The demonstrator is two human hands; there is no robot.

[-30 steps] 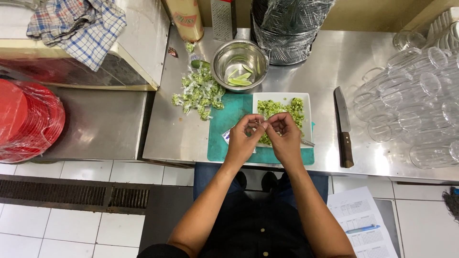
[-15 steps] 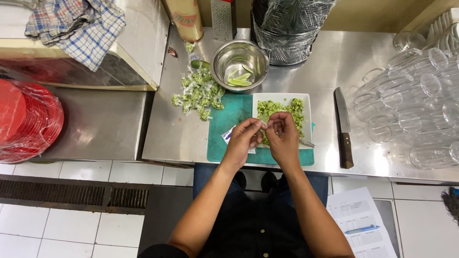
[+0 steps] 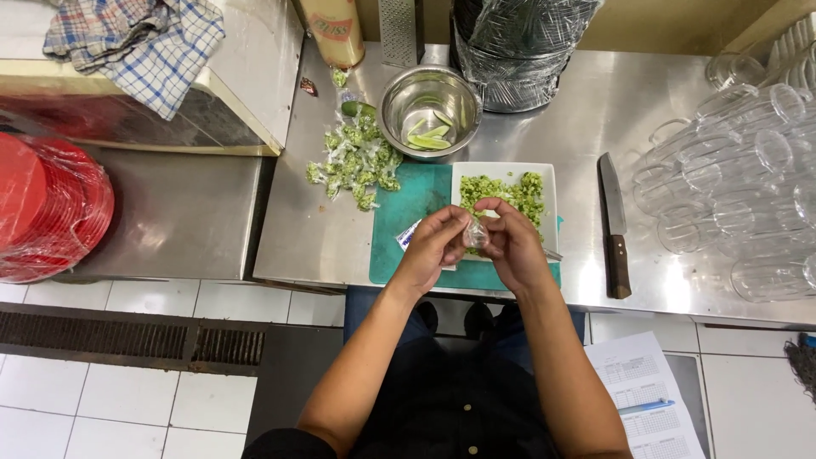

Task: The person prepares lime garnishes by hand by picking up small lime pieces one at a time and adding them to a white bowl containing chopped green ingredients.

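My left hand point(image 3: 433, 245) and my right hand point(image 3: 510, 242) meet over a green cutting board point(image 3: 408, 212), both pinching a small clear plastic bag point(image 3: 476, 235) between the fingertips. Just beyond the hands stands a white square plate point(image 3: 544, 183) heaped with chopped green pieces point(image 3: 501, 191). A pile of small filled plastic bags point(image 3: 354, 160) with green contents lies left of the board. A steel bowl point(image 3: 429, 100) with a few green slices sits behind the board.
A knife point(image 3: 614, 225) lies right of the plate. Several upturned clear glasses point(image 3: 739, 170) fill the right of the steel counter. Stacked red plates point(image 3: 51, 204) in plastic wrap sit far left, a checked cloth point(image 3: 136, 38) at top left, and a wrapped steel container point(image 3: 518, 47) at the back.
Both hands have drawn slightly nearer to me and lower over the board, still working the small bag between the fingers.
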